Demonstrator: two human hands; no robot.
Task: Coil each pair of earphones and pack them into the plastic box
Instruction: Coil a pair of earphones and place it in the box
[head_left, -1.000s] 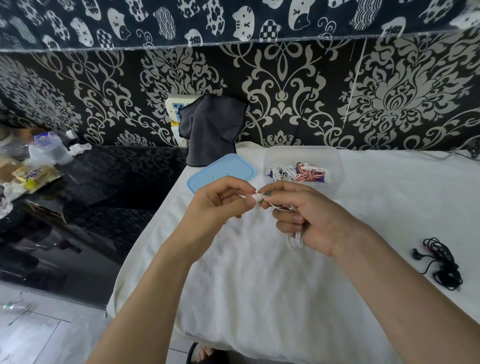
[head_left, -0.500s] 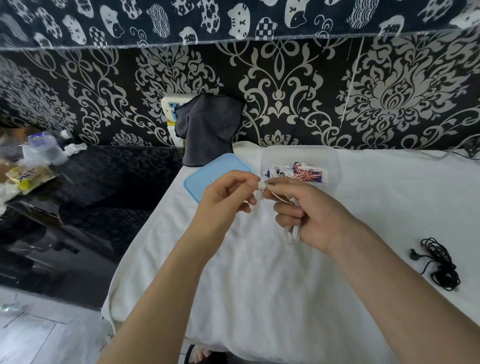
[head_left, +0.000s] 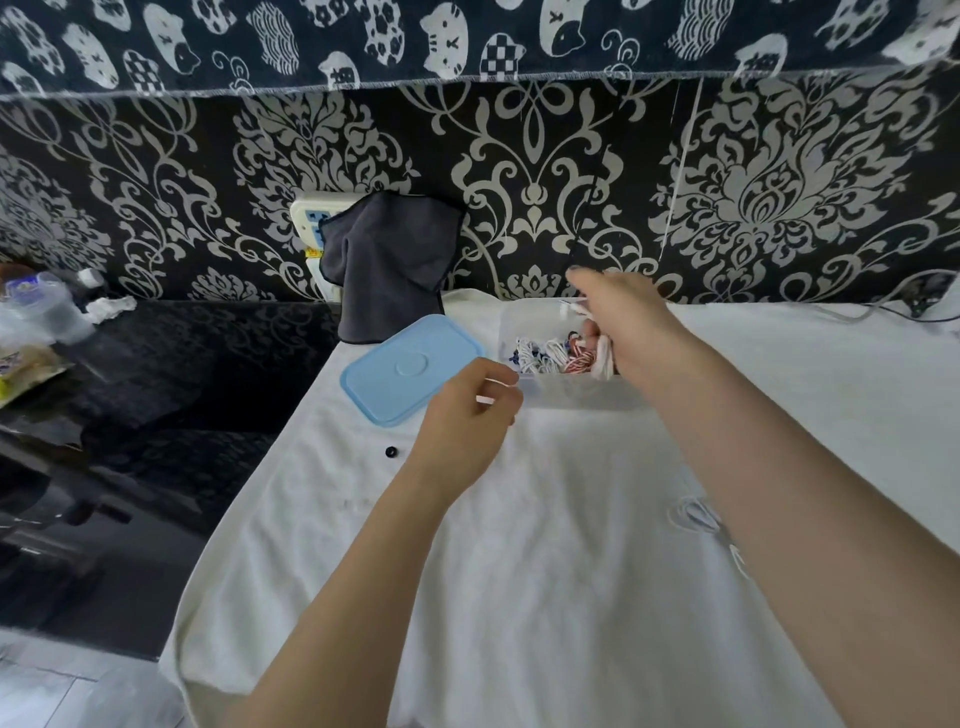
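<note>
The right hand (head_left: 618, 322) reaches over the clear plastic box (head_left: 571, 397), which stands near the far edge of the white-cloth-covered table (head_left: 519, 571), and its curled fingers grip a coiled white pair of earphones (head_left: 602, 356) just above the bundles already inside: white-and-blue coils (head_left: 530, 356) toward the box's left wall and a red-and-white coil (head_left: 577, 364) beside them. The step in hand looks like the drop-in, and doing it well means lowering the coil right down onto the free space at the right of the box before letting go, so the loops stay wound and no earbud hooks over the rim. The left hand (head_left: 467, 415) hovers just in front of the box's near left corner, fingers loosely curled and holding nothing that shows; it could steady the light box against sliding on the cloth. The blue lid (head_left: 410, 369) lies flat just left of the box, off for now. Another thin white cable (head_left: 696, 514) lies on the cloth partly under the right forearm, probably the next pair to coil. No brand, label or legible writing shows on the box, lid or earphones.
</note>
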